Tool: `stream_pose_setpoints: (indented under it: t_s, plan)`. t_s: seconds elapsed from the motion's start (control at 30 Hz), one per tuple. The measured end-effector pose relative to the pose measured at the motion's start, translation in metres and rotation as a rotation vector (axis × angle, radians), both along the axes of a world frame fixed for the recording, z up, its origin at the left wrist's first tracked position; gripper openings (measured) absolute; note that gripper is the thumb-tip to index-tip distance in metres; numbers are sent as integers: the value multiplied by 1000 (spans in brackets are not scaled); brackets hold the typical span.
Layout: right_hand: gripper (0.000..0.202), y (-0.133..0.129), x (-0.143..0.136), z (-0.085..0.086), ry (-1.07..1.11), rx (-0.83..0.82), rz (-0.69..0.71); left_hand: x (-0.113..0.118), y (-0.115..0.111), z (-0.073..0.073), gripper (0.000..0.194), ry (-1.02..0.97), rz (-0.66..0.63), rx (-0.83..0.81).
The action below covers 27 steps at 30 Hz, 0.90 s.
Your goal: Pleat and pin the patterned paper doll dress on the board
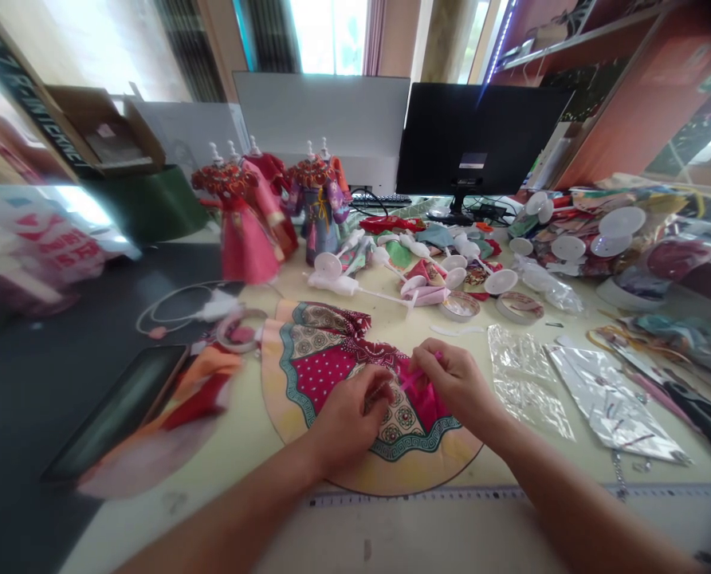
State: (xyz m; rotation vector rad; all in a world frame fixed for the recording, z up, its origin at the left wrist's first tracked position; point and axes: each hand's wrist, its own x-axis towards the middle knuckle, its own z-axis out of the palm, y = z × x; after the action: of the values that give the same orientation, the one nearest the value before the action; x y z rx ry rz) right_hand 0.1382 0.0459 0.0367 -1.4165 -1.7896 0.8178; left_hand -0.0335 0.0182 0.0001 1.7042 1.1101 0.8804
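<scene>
A small patterned doll skirt (325, 373) lies spread in a fan on the table, with magenta dotted panels, a teal border and a pale yellow outer band. Over its middle is my left hand (352, 414), fingers curled together in a pinch; whatever sits between the fingertips is too small to make out. Close by on the right, my right hand (454, 381) is closed on a bright pink strip (414, 378), which looks like ribbon and reaches toward the left fingertips. The gathered waist edge of the skirt lies just beyond both hands.
Clear plastic bags (528, 379) and a silvery packet (618, 399) lie at right, near black scissors (702, 410). Tape rolls (520, 308), doll stands and fabric pieces crowd the back. Dressed doll forms (245, 231) stand back left; a dark phone-like slab (116, 410) lies left. A ruler (511, 494) runs along the front.
</scene>
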Motion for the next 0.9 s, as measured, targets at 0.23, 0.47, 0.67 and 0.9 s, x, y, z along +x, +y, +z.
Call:
stream_pose_setpoints:
  t_s: [0.23,0.47,0.67,0.9]
  plan:
    - [33,2,3,0,44,12,-35,-2,3,5,21,-98,96,-46]
    - [37,3,8,2,219,-15,-20,-10,10,14,22,-355,234,-244]
    - [39,5,10,10,348,-49,11,-17,15,15,20,-449,273,-309]
    - [42,4,11,14,430,-81,-9,-27,23,14,19,-645,241,-368]
